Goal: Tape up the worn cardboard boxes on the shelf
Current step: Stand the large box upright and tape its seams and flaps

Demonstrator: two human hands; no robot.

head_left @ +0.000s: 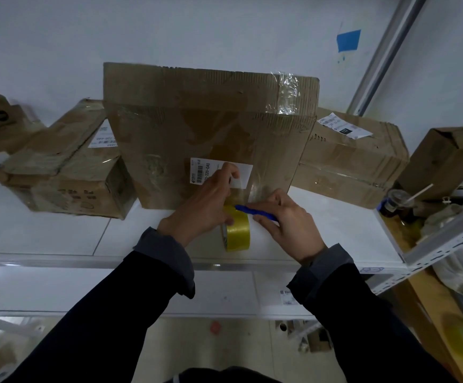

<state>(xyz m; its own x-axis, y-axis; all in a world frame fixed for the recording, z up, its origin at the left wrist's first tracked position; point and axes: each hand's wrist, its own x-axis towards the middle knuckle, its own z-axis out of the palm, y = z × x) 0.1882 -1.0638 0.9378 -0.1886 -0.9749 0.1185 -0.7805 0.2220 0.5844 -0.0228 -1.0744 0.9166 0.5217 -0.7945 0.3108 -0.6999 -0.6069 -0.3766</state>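
A large worn cardboard box (211, 128) is stood upright in the middle of the white shelf (45, 230), with its front face turned to the person. A clear strip of tape (245, 189) is drawn from the yellowish tape roll (237, 230) up onto the lower part of this face, next to the white label (219, 170). The roll is kept on the shelf just in front of the box, probably so that the strip stays tight.

The left hand (205, 205) is curled around the roll, and its fingertips are pressed on the tape at the label, which seems to fix the stuck end. A blue cutter (255, 212) is gripped by the right hand (288, 225) and is laid across the strip just above the roll; the cutting of the tape is judged to be the present step.

Other boxes are placed on the left (64, 172) and on the right (354, 158) of the big box, close to its sides. Open shelf surface is left near the front edge, so room for both hands is available there. A metal post (385, 51) rises at the far right.
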